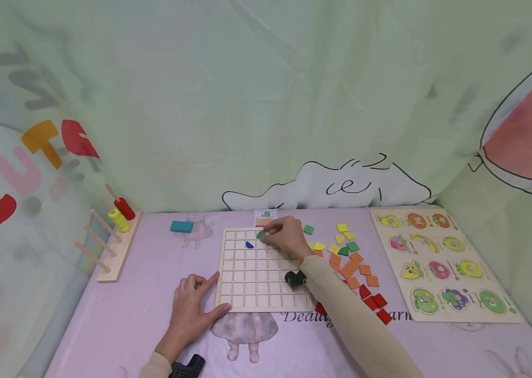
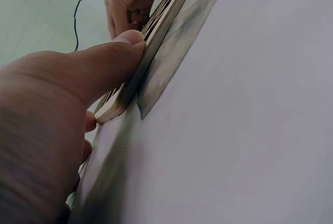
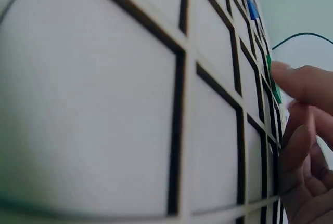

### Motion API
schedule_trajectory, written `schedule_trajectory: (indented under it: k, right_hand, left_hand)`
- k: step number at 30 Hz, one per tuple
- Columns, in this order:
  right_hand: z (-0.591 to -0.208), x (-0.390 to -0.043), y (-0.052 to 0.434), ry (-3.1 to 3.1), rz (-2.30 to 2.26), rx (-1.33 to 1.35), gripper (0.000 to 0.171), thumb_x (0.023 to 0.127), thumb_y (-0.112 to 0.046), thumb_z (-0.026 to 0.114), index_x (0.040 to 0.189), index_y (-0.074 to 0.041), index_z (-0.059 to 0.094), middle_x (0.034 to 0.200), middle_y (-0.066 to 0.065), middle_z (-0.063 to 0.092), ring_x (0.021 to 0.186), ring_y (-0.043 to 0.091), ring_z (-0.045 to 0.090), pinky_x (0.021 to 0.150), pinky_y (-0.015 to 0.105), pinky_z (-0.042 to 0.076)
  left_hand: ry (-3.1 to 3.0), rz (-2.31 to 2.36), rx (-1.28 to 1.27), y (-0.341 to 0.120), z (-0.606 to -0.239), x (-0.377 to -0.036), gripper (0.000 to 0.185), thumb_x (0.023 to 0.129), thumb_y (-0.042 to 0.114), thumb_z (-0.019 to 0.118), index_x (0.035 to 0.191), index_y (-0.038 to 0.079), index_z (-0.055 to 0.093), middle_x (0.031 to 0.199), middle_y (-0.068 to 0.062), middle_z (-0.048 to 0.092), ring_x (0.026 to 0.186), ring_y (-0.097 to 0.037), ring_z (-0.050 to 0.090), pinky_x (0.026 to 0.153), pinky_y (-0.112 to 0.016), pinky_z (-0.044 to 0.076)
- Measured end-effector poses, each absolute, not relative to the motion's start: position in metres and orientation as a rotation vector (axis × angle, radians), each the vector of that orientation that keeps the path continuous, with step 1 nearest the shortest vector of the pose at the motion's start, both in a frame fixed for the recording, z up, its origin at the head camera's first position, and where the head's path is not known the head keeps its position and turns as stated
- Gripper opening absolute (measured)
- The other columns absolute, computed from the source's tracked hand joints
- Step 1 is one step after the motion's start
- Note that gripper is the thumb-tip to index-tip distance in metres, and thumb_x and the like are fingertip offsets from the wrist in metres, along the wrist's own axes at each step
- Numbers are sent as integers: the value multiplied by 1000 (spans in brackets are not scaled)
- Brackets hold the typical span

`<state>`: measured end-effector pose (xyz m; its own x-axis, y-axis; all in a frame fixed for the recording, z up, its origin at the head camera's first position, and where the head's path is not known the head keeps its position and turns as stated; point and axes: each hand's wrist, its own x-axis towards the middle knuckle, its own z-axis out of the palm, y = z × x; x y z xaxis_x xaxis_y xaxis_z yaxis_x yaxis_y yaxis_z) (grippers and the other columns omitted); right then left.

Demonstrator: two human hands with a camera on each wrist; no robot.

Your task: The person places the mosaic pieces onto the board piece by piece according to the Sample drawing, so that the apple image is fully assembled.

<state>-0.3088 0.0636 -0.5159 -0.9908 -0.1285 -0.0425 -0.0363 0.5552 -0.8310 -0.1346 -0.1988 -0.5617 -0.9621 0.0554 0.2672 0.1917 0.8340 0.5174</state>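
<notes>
The wooden grid board (image 1: 261, 270) lies flat on the lilac printed tablecloth (image 1: 119, 315), thin light ply with square cells framed by narrow ribs. The board's near-left corner is braced by the left hand (image 1: 192, 307): fingers straight and spread, thumb pressed along the front edge, nothing gripped. A green tile (image 1: 261, 234) is pinched by the right hand (image 1: 287, 236) at the board's top row, fingertips together on it; in the right wrist view the tile is seen only as a green sliver (image 3: 274, 86) behind the fingers. A blue tile (image 1: 249, 244) sits in a cell one row nearer, to the left. Loose flat tiles (image 1: 353, 268), yellow, green, orange and red, mostly square, are scattered just right of the board, partly hidden by the right forearm. A fruit peg puzzle (image 1: 440, 262) lies further right. A wooden peg rack (image 1: 110, 236) with yellow and red rings stands far left, a teal block (image 1: 181, 226) near it. A small card (image 1: 265, 217) lies behind the board.
</notes>
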Motion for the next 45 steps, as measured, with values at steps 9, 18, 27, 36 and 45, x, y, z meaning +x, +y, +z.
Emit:
schedule_trajectory:
  k: [9,18,27,36,45]
  right_hand:
    - [-504,-312,103,2797,-1392,0,29,93,-24,82,116,-5,79,101,11,73,92,26,62,81,33,50]
    - [-498,-314,161,2841,-1003,33,36,92,-28,81,115,-1,74,110,16,71,99,30,61,85,41,53]
    - [-501,-311,168,2807,-953,65,32,93,-26,82,108,-1,72,101,14,68,91,27,59,78,35,50]
    - [-501,-312,161,2765,-983,24,43,93,-28,81,124,-3,66,120,19,65,105,33,58,90,44,53]
    - [-498,-314,153,2789,-907,-74,32,95,-22,77,116,-1,64,105,13,63,95,27,57,85,38,50]
  left_hand:
    - [-2776,-803,-189,-199,-563,-136,78,78,51,89,145,17,67,109,-3,52,97,-16,41,85,-38,35]
    - [-2785,-801,-182,-200,-564,-135,79,78,52,89,145,17,67,109,-3,52,97,-16,40,84,-37,35]
    - [-2788,-814,-175,-199,-563,-134,78,78,51,90,145,18,67,108,-2,52,96,-15,38,84,-37,34]
    - [-2756,-806,-203,-199,-562,-134,77,77,49,90,144,16,68,108,-2,52,95,-15,40,83,-37,34]
    - [-2757,-810,-210,-200,-564,-135,77,78,50,90,145,17,67,108,-3,52,97,-16,41,83,-37,35]
